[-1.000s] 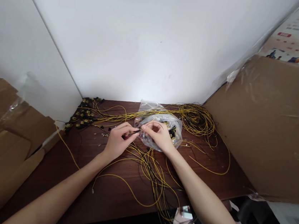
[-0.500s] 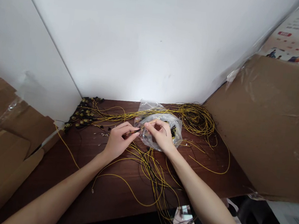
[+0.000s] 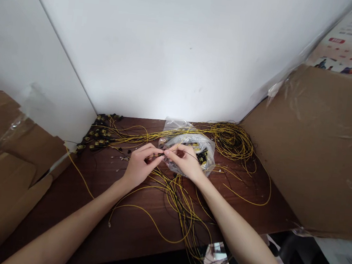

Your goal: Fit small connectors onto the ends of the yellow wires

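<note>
My left hand [image 3: 140,166] and my right hand [image 3: 185,160] meet fingertip to fingertip over a dark wooden table [image 3: 140,225]. Both pinch a thin black wire [image 3: 159,155] between thumb and fingers; a small dark piece at its end is too small to name. Just behind my right hand lies a clear plastic bag [image 3: 199,147] with small yellow and black parts inside. Loose yellow wires [image 3: 183,209] run under both hands toward the table's front edge.
A coil of yellow wires [image 3: 232,140] lies at the back right. Several black and yellow connectors [image 3: 97,138] sit at the back left. Cardboard sheets [image 3: 316,152] stand on the right and cardboard [image 3: 3,171] on the left. A white wall closes the back.
My right hand has shifted slightly left, so its fingertips now touch those of my left hand. The left hand has hardly moved.
</note>
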The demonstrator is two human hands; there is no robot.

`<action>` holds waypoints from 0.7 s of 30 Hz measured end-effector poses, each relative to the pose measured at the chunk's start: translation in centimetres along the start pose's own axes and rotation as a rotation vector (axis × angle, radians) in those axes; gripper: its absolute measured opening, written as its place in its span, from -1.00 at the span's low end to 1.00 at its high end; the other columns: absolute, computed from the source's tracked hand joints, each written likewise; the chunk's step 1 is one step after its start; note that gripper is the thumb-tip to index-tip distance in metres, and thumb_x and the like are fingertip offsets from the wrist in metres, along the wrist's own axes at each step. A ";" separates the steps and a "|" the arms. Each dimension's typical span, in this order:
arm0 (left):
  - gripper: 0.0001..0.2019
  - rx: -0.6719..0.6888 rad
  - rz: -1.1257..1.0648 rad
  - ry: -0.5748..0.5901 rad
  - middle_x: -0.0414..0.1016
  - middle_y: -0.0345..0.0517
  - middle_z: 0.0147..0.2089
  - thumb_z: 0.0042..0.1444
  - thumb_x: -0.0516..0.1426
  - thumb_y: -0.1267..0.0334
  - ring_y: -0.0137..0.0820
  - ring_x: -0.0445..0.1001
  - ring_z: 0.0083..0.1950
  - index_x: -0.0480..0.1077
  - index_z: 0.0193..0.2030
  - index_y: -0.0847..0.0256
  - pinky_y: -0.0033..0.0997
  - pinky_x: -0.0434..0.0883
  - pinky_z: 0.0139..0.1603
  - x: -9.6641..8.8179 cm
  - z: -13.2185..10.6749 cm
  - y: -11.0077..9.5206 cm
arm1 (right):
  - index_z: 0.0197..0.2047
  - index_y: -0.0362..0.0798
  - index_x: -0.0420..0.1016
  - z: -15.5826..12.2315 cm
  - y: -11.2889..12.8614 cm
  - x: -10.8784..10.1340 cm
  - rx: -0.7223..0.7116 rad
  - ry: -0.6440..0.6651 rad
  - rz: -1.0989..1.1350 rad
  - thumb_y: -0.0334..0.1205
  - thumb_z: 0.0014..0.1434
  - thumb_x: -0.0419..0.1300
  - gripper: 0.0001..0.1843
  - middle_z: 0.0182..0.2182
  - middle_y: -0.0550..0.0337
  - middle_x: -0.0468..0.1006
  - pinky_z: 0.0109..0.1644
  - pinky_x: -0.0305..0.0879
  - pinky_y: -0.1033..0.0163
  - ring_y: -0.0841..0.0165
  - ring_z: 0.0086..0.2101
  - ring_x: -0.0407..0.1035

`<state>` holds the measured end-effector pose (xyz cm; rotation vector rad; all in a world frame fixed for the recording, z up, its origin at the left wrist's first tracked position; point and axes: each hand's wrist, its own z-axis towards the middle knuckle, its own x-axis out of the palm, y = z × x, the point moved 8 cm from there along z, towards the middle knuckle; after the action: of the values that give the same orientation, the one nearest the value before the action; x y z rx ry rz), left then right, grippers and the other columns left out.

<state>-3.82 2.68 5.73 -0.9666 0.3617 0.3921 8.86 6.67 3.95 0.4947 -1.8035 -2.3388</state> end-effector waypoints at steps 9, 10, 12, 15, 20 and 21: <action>-0.82 -0.014 -0.037 0.021 0.41 -0.11 -0.37 0.15 0.04 0.32 -0.44 0.35 -0.34 0.46 -0.29 0.27 -0.45 0.28 -0.29 0.1 0.1 -0.1 | -0.48 -0.09 0.46 0.1 0.1 -1.2 0.056 -0.117 0.114 -0.04 -0.03 0.26 -0.74 -0.58 0.24 0.44 -0.43 0.24 0.31 0.45 -0.56 0.28; -0.82 -0.015 -0.040 0.025 0.42 -0.10 -0.36 0.16 0.03 0.32 -0.44 0.36 -0.33 0.46 -0.32 0.27 -0.44 0.29 -0.28 0.1 0.1 -0.1 | -0.49 -0.09 0.46 0.1 0.2 -1.3 0.059 -0.124 0.120 -0.04 -0.04 0.27 -0.73 -0.58 0.24 0.44 -0.43 0.25 0.32 0.46 -0.56 0.28; -0.80 -0.020 -0.043 0.034 0.43 -0.08 -0.37 0.17 0.02 0.30 -0.43 0.36 -0.32 0.45 -0.35 0.27 -0.43 0.29 -0.27 0.1 0.1 0.1 | -0.50 -0.08 0.46 0.2 0.2 -1.2 0.068 -0.126 0.120 -0.03 -0.06 0.28 -0.73 -0.58 0.24 0.44 -0.44 0.25 0.32 0.46 -0.56 0.28; -0.77 -0.025 -0.043 0.036 0.43 -0.08 -0.38 0.18 0.01 0.29 -0.43 0.37 -0.33 0.45 -0.38 0.28 -0.42 0.29 -0.27 0.1 0.1 0.1 | -0.50 -0.08 0.47 0.1 0.2 -1.1 0.077 -0.120 0.138 -0.02 -0.08 0.29 -0.73 -0.58 0.24 0.45 -0.44 0.26 0.31 0.46 -0.56 0.29; -0.77 -0.029 -0.011 0.017 0.41 -0.12 -0.44 0.15 0.03 0.27 -0.46 0.33 -0.40 0.47 -0.42 0.27 -0.46 0.26 -0.35 0.1 0.1 0.2 | -0.49 -0.07 0.47 0.1 0.1 -1.0 0.079 -0.125 0.160 -0.03 -0.08 0.29 -0.74 -0.58 0.25 0.45 -0.44 0.26 0.31 0.46 -0.56 0.29; -0.77 -0.032 0.001 0.012 0.40 -0.13 -0.45 0.15 0.03 0.27 -0.47 0.32 -0.42 0.47 -0.42 0.27 -0.47 0.24 -0.38 0.1 0.1 0.3 | -0.49 -0.07 0.47 0.1 0.1 -1.0 0.077 -0.126 0.159 -0.03 -0.08 0.29 -0.73 -0.58 0.25 0.44 -0.44 0.26 0.32 0.46 -0.56 0.29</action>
<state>-3.85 2.95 5.57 -1.0003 0.3678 0.3939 9.80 7.05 4.23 0.2071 -1.9162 -2.2462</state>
